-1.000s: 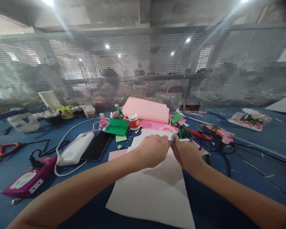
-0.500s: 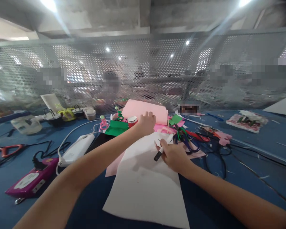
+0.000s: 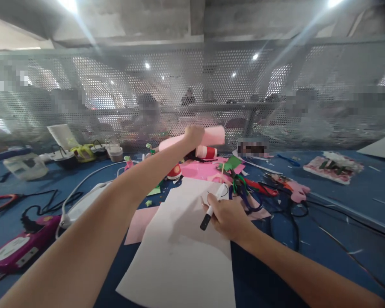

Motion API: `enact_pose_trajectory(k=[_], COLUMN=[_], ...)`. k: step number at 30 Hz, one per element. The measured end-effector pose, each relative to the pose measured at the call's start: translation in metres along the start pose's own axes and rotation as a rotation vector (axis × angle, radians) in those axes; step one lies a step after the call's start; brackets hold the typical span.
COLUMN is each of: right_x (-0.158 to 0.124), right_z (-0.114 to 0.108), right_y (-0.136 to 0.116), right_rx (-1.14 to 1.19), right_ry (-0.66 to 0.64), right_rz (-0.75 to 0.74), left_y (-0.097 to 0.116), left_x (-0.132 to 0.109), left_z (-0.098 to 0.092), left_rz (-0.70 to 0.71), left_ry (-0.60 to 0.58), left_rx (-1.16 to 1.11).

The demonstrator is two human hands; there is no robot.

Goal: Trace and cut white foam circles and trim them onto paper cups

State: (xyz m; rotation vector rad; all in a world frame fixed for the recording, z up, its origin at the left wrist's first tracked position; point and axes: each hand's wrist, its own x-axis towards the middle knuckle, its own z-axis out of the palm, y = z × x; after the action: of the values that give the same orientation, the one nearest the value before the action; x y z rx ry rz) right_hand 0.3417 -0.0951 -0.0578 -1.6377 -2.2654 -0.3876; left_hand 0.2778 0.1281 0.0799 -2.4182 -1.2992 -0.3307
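Note:
My left hand is closed around a roll of pink paper, held up above the far side of the table. Just below the roll, red-and-white paper cups lie on their side. My right hand grips a white marker, its black end pointing down toward me. That hand rests over a large sheet of white paper, near a short dark curved line by its top edge. A red cup is partly behind my left forearm.
Scissors, pink paper and green paper pieces lie beyond the sheet. A pink glue gun with black cable is on the right. A purple power strip sits at left. A perforated metal screen borders the table's back.
My left hand has taken the pink roll and lifted it off the table, uncovering the cups behind. My right hand still holds the marker, shifted slightly left and lower in view.

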Motion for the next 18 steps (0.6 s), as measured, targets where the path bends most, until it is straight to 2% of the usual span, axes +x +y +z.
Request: enact_pose_trajectory(k=[3, 5, 7, 8, 9, 10, 11, 15, 18], right_x=[-0.001, -0.001, 0.0, 0.0, 0.001, 0.001, 0.001, 0.002, 0.003], right_z=[0.001, 0.002, 0.002, 0.002, 0.002, 0.002, 0.003, 0.004, 0.004], right_y=[0.001, 0.001, 0.001, 0.0, 0.0, 0.0, -0.001, -0.001, 0.0], right_rx=[0.05, 0.072, 0.088, 0.092, 0.093, 0.093, 0.091, 0.082, 0.073], right_ry=[0.016, 0.017, 0.017, 0.016, 0.014, 0.011, 0.007, 0.002, -0.011], right_rz=[-0.003, 0.0, 0.0, 0.003, 0.007, 0.009, 0.011, 0.016, 0.032], left_y=[-0.012, -0.019, -0.024, -0.026, -0.028, -0.028, -0.027, -0.018, -0.017], left_x=[0.012, 0.013, 0.01, 0.008, 0.006, 0.004, 0.003, 0.007, 0.016], left_z=[-0.015, -0.017, -0.012, -0.007, -0.001, 0.006, 0.013, 0.036, 0.038], left_rz=[-0.084, -0.098, 0.03, 0.187, 0.389, 0.594, 0.667, 0.721, 0.767], left_ry=[0.101, 0.175, 0.249, 0.274, 0.246, 0.157, 0.114, 0.072, 0.009], left_rx=[0.044, 0.057, 0.085, 0.112, 0.138, 0.154, 0.156, 0.135, 0.091])
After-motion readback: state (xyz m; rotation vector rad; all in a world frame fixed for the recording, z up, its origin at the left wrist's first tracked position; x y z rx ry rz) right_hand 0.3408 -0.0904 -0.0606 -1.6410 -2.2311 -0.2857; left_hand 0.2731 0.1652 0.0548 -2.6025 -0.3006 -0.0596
